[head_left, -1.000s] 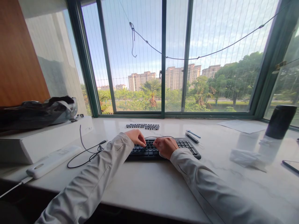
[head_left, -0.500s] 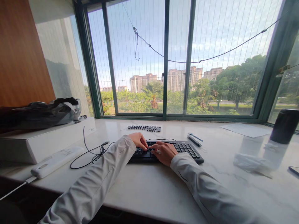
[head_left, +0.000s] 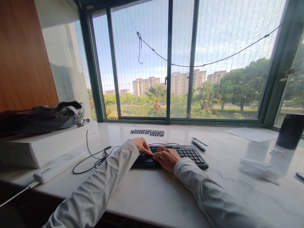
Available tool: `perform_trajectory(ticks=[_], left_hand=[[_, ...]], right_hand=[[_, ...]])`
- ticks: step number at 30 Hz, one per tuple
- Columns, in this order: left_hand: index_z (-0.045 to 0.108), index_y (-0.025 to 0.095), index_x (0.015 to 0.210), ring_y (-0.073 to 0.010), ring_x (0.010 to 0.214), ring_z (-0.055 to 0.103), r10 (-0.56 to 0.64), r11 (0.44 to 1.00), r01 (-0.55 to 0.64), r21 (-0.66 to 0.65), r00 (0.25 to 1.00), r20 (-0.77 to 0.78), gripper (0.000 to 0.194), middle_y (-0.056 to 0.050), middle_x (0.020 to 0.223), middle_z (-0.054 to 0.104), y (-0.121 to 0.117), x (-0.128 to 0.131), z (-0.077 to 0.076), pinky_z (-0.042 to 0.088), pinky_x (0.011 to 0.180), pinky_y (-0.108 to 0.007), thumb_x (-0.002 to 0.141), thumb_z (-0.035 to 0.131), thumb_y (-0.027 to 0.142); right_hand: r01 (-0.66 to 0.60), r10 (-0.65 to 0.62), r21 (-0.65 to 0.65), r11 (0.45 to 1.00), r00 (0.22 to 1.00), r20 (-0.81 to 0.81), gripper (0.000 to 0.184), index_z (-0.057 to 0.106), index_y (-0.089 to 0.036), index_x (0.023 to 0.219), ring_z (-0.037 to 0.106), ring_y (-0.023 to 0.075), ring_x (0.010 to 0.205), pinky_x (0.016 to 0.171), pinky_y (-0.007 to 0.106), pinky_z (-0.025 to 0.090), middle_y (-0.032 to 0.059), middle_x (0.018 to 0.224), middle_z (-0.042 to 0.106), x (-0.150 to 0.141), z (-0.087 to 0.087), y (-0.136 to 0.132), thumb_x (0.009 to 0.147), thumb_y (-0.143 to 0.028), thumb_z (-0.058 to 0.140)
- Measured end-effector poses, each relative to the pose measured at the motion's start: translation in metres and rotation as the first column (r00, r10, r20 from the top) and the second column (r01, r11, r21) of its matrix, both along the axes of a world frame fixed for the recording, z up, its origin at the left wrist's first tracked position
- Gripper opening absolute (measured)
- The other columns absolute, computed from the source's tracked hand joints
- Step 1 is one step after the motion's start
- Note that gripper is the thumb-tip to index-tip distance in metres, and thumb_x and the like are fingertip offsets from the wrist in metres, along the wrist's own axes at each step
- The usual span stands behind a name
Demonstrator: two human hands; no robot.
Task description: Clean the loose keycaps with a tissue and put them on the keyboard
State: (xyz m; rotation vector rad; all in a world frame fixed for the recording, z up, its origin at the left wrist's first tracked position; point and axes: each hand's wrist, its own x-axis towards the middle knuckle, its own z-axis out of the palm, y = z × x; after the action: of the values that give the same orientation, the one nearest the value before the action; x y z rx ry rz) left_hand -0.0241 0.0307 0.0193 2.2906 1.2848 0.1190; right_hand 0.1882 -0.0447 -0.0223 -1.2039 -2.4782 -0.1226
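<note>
A black keyboard [head_left: 193, 155] lies on the white marble-look counter, partly covered by my hands. My left hand [head_left: 142, 146] is over its left-middle part, fingers bent down and drawn together in a pinch. My right hand [head_left: 167, 157] rests low over the middle keys, thumb and fingertips closed and meeting the left fingertips. Whatever the fingertips hold, if anything, is too small to make out. Behind the keyboard, several loose black keycaps [head_left: 147, 132] are laid out in rows.
Left are a coiled black cable [head_left: 101, 160], a white power strip [head_left: 59, 165] and a white box [head_left: 48, 147] bearing a dark bag [head_left: 47, 115]. Right are a dark pen-like tool [head_left: 198, 145], a blue stick [head_left: 199, 141], clear plastic [head_left: 257, 169], paper [head_left: 253, 135] and a black cylinder [head_left: 290, 131].
My left fingertips have moved slightly right and now meet those of my right hand. The whole view has shifted a little; the keyboard and keycaps stay in place.
</note>
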Motion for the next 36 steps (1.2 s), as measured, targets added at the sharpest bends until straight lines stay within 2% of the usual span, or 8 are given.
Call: perform_trajectory(ticks=[5,12,20,25,28,30,33,36], left_hand=[[0.077,0.020,0.092,-0.0162,0.080,0.061,0.036,0.999,-0.036,0.008,0.999,0.009,0.049,-0.002,0.077,0.072,0.008,-0.002,-0.009,0.042,0.070,-0.021,0.057,0.076,0.053],[0.068,0.016,0.084,-0.0098,0.060,0.053,0.197,0.971,-0.187,-0.148,0.979,0.051,0.055,0.005,0.061,0.061,0.014,0.005,-0.016,0.040,0.062,-0.021,0.040,0.085,0.044],[0.066,0.017,0.083,-0.0077,0.057,0.048,0.160,0.970,-0.149,-0.190,0.986,0.041,0.057,0.006,0.061,0.058,0.014,0.005,-0.013,0.037,0.059,-0.021,0.039,0.084,0.049],[0.069,0.018,0.089,-0.0086,0.056,0.048,0.130,0.975,-0.115,-0.189,0.989,0.066,0.065,0.005,0.061,0.057,0.013,-0.001,-0.010,0.035,0.055,-0.021,0.039,0.081,0.058],[0.070,0.019,0.094,-0.0100,0.060,0.053,0.181,0.980,-0.172,-0.100,0.980,0.081,0.060,0.003,0.066,0.062,0.017,-0.005,-0.009,0.038,0.056,-0.021,0.049,0.077,0.058],[0.071,0.020,0.094,-0.0112,0.065,0.057,0.263,0.962,-0.268,0.061,0.962,0.072,0.050,0.002,0.070,0.065,0.020,-0.007,-0.012,0.041,0.060,-0.020,0.057,0.075,0.053],[0.071,0.020,0.089,-0.0142,0.076,0.062,0.405,0.852,-0.403,0.334,0.912,0.065,0.033,0.000,0.079,0.069,0.024,-0.010,-0.020,0.044,0.068,-0.021,0.064,0.072,0.042],[0.069,0.022,0.087,-0.0173,0.084,0.062,0.486,0.757,-0.463,0.461,0.870,0.077,0.022,-0.001,0.085,0.070,0.024,-0.011,-0.027,0.044,0.072,-0.024,0.068,0.068,0.034]], right_hand=[[-0.023,0.023,-0.005,1.000,0.999,0.028,0.037,0.065,-0.039,0.114,0.059,0.0145,0.078,0.063,0.026,0.038,0.0020,0.100,0.062,-0.002,0.002,-0.001,0.094,-0.046,0.035],[-0.031,0.031,-0.017,0.999,0.999,0.039,0.038,0.070,-0.032,0.103,0.060,0.0149,0.078,0.063,0.026,0.037,0.0026,0.096,0.063,-0.005,0.003,0.000,0.094,-0.044,0.035],[-0.008,0.009,-0.029,1.000,0.999,0.054,0.040,0.070,-0.031,0.100,0.059,0.0150,0.080,0.066,0.026,0.039,0.0025,0.100,0.063,-0.007,0.002,0.000,0.095,-0.045,0.033],[-0.003,0.002,0.029,1.000,0.999,0.043,0.036,0.063,-0.036,0.116,0.060,0.0165,0.083,0.070,0.027,0.041,0.0034,0.104,0.062,-0.003,0.008,-0.002,0.095,-0.042,0.035],[0.062,-0.061,0.086,0.994,0.998,-0.012,0.041,0.050,-0.036,0.132,0.059,0.0172,0.088,0.074,0.028,0.043,0.0040,0.113,0.058,0.003,0.013,0.000,0.092,-0.031,0.040],[0.108,-0.103,0.125,0.986,0.994,-0.043,0.056,0.040,-0.033,0.139,0.056,0.0179,0.096,0.079,0.028,0.044,0.0051,0.118,0.054,0.008,0.015,0.003,0.086,-0.019,0.044],[0.140,-0.134,0.164,0.977,0.990,-0.046,0.074,0.032,-0.030,0.142,0.049,0.0192,0.106,0.085,0.029,0.044,0.0070,0.124,0.049,0.017,0.017,0.009,0.074,-0.004,0.047],[0.168,-0.163,0.162,0.972,0.985,-0.048,0.080,0.030,-0.030,0.141,0.044,0.0204,0.111,0.079,0.028,0.046,0.0079,0.130,0.044,0.026,0.018,0.013,0.069,0.001,0.047]])
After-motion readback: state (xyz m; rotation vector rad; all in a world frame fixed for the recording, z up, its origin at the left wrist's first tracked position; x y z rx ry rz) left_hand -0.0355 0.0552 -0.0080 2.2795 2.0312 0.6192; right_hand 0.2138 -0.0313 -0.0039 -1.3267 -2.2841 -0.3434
